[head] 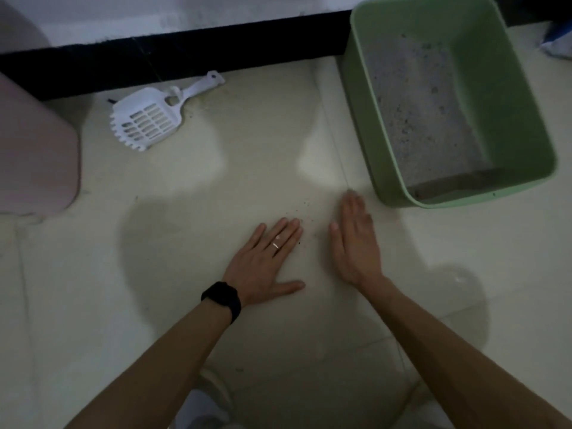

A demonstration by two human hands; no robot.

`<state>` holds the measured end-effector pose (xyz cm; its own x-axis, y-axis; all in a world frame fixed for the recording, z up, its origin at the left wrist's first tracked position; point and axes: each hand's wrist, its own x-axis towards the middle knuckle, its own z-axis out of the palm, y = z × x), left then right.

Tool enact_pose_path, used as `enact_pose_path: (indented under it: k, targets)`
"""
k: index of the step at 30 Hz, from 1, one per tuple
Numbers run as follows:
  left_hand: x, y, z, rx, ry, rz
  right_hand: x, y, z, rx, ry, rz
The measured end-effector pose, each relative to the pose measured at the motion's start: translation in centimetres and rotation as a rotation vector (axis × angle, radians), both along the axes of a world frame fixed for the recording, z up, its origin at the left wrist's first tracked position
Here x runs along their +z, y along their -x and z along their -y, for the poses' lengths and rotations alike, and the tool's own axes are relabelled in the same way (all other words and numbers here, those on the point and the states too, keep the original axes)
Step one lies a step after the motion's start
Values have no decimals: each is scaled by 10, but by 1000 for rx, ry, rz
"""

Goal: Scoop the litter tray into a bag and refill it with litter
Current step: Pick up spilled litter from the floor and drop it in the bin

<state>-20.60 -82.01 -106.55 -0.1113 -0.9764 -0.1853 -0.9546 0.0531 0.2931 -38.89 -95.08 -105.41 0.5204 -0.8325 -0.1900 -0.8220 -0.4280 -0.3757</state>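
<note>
Both hands hold nothing: left hand (266, 261) is flat on the floor (185, 243), fingers straight and close together; right hand (354, 243) is just beside it, fingers straight too, slightly blurred. The green litter tray (501, 88) sits ahead right with thin grey litter (418, 113) inside. The white scoop (148, 122) lies far left by the wall. I judge scooping not yet begun: I'd grab the scoop's handle and sift slowly.

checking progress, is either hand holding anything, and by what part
Nothing is held: the left hand and right hand are open; the scoop lies apart, untouched.
</note>
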Motion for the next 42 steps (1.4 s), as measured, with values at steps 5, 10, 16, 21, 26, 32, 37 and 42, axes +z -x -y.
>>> enact_pose_path:
  k: [5,10,16,21,26,32,37,42]
  targets:
    - [-1,-7,13,177,37,-38,4,7,-22,175,-1,-92]
    - [-2,-14,42,199,36,-55,16,9,-41,350,-67,66]
    - [4,-2,56,229,26,-176,2,-5,6,42,20,-78]
    - [8,8,30,185,91,-338,7,10,-25,455,-15,101]
    - [18,-13,5,313,191,-252,7,-20,16,337,6,4]
    - [1,-33,-15,590,-10,-60,6,-24,3,529,-8,-119]
    - [0,5,-19,339,10,-124,20,2,-17,712,-49,13]
    - [6,25,-11,288,37,-255,14,-32,19,478,4,-45]
